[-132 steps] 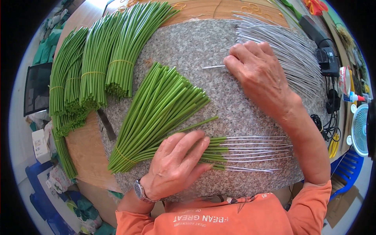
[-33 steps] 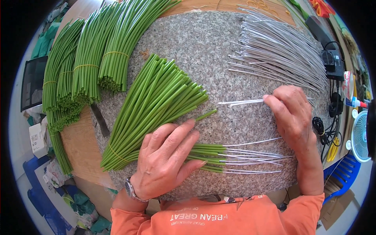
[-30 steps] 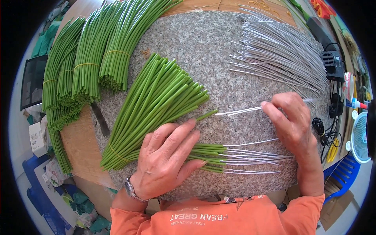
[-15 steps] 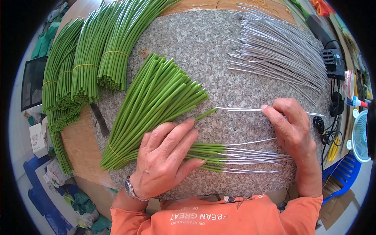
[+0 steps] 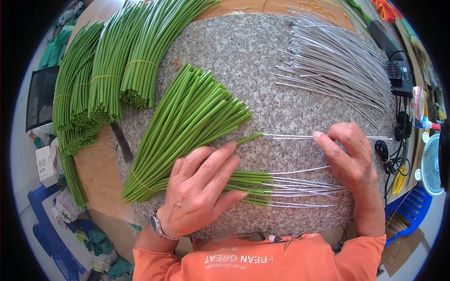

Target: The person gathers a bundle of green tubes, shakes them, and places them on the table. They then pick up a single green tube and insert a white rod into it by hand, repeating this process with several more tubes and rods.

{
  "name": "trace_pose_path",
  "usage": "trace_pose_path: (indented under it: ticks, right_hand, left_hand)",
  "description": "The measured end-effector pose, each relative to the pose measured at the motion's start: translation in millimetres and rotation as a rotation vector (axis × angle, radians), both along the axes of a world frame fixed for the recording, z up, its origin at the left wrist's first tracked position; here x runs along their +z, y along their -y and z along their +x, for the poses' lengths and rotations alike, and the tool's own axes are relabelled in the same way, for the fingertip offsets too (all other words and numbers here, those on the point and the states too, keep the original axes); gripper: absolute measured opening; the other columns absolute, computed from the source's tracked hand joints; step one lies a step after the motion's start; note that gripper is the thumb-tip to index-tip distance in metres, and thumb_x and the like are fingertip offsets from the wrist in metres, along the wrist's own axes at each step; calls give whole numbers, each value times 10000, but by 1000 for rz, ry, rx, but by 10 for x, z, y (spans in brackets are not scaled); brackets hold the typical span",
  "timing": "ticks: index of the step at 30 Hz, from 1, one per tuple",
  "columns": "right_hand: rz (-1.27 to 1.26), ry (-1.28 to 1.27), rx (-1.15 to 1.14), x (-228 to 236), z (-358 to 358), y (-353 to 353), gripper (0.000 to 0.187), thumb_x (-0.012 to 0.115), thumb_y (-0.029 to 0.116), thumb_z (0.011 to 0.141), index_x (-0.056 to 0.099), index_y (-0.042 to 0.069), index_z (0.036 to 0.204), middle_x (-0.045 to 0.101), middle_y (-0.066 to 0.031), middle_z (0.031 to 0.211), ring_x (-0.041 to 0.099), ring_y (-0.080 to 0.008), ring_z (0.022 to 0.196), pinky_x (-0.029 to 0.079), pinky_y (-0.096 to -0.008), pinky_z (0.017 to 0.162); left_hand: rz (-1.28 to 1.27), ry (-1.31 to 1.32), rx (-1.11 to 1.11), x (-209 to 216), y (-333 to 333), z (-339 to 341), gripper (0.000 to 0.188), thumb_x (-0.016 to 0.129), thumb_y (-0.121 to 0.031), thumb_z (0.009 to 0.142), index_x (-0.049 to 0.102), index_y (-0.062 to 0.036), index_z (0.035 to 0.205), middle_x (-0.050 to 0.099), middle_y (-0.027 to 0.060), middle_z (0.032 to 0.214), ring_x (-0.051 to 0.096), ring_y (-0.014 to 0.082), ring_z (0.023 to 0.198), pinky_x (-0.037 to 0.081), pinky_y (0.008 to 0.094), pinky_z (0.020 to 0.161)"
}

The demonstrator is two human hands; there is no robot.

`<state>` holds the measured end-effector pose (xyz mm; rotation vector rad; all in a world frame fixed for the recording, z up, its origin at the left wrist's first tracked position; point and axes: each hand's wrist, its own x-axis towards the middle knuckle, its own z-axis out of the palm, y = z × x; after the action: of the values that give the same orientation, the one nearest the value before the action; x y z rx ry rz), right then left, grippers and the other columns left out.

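A fanned bundle of green hollow-looking stems (image 5: 187, 107), tied near its left end with a yellow band, lies on the speckled stone slab (image 5: 225, 51). My left hand (image 5: 199, 185) is closed over its lower right side, with one green stem (image 5: 250, 138) sticking out from under the fingertips. Between thumb and index finger, my right hand (image 5: 349, 152) pinches thin silvery wires (image 5: 290, 136). One wire tip meets the end of that stem. Below, several stems carry wires (image 5: 304, 187) out of their right ends; my left thumb lies across them.
More banded green bundles (image 5: 105, 65) are heaped at the upper left. A pile of loose silvery wires (image 5: 342, 65) lies at the upper right. Along the right edge are a black device (image 5: 399, 77), cables, yellow-handled scissors (image 5: 400, 178) and a pale blue basket-like object (image 5: 431, 161).
The whole view has shifted slightly. My right hand still pinches the wires by the stem end, and my left hand keeps its place on the stems.
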<state>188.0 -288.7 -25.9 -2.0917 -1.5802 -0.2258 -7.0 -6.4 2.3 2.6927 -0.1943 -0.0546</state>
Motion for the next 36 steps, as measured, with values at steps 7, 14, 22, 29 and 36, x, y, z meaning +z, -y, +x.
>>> trace_pose_path:
  ticks: [7, 14, 22, 29, 36]
  right_hand:
    - [-59, -191, 11, 59, 56, 0, 329, 763, -38, 774, 757, 11, 1099, 667, -113, 977, 688, -280, 823, 569, -389, 674]
    - [-82, -289, 88, 91, 132, -46, 296, 748, -56, 798, 744, 13, 1086, 678, -123, 984, 709, -304, 841, 583, -395, 682]
    - [-36, -332, 118, 51, -292, -294, 273, 712, 9, 842, 694, 6, 1115, 672, -127, 1039, 710, -309, 903, 595, -409, 748]
    - [-64, -291, 148, 162, -519, -303, 245, 717, 72, 804, 698, 24, 1043, 661, -110, 1010, 700, -274, 994, 558, -376, 819]
    - [25, -249, -9, 384, -457, -218, 340, 724, -27, 774, 733, -13, 1113, 656, -113, 959, 688, -284, 774, 557, -387, 626]
  left_hand:
    - [-17, 17, 3, -26, -9, -24, 621, 839, -413, 891, 715, -6, 1343, 678, 132, 1472, 629, 353, 1259, 485, 472, 1083]
    - [-46, 15, 2, -10, -4, -42, 611, 863, -362, 870, 715, -15, 1352, 681, 113, 1476, 629, 342, 1273, 487, 473, 1087]
    - [-110, 27, -18, -2, -17, -53, 571, 883, -335, 839, 742, -6, 1283, 706, 120, 1425, 656, 336, 1232, 512, 473, 1072]
    - [-195, -18, -123, 67, -77, -65, 492, 890, -339, 824, 769, -9, 1168, 726, 125, 1370, 685, 344, 1149, 564, 462, 1009]
    - [-183, 62, -50, 80, -104, -92, 526, 878, -395, 847, 773, -18, 1198, 699, 166, 1417, 675, 372, 1162, 565, 469, 1017]
